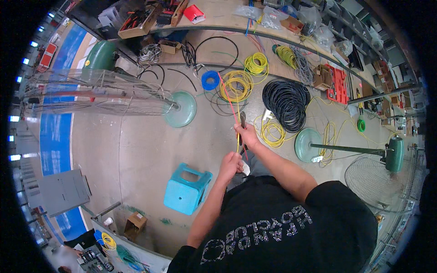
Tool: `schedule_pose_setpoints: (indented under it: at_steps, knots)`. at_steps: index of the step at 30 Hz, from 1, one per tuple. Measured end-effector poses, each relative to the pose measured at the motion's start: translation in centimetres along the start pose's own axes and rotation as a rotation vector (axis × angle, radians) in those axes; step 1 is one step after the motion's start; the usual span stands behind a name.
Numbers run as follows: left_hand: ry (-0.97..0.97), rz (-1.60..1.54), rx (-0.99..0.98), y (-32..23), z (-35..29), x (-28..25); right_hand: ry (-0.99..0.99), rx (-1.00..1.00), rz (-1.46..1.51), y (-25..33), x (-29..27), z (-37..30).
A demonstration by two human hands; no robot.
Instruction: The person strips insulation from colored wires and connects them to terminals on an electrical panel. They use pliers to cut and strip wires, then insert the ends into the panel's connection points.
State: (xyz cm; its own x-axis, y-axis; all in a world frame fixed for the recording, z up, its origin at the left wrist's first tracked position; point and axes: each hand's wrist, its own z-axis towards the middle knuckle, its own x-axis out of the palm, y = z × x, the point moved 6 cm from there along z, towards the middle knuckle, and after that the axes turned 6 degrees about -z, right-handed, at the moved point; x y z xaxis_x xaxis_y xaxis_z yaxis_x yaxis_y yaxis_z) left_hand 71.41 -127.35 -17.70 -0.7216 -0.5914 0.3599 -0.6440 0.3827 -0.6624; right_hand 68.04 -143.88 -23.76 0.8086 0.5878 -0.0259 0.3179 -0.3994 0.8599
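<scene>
My right hand (247, 135) is closed around a slim dark-handled tool (242, 119), its kind hard to make out. A yellow cable (238, 144) runs through the same grip and down to my left hand (231, 166), whose fingers are pinched on it. Along the right hand passes a red wire (231, 102) that comes from the floor ahead, with a short end hanging below. Something small and white (246, 169) shows just beside my left fingers. Beyond my hands lies a loose coil of yellow cable (236, 85).
A turquoise stool (186, 189) stands left of my left arm. Large green-based fans (181, 109) flank me. Ahead lie a big black cable coil (286, 104), a blue roll (210, 80) and a red tool case (337, 84). A workbench (218, 20) crosses the far side.
</scene>
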Motion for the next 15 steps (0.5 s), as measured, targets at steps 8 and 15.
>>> schedule_pose_setpoints:
  at_steps: [8, 15]
  knots:
    - [-0.04, 0.004, -0.002, 2.4, 0.2, -1.3, -0.09, -0.168, -0.33, -1.8, 1.0, -1.1]
    - [-0.154, -0.334, -0.184, 3.1, 0.4, -1.7, -0.162, -0.237, -0.6, -2.4, 4.1, -2.9]
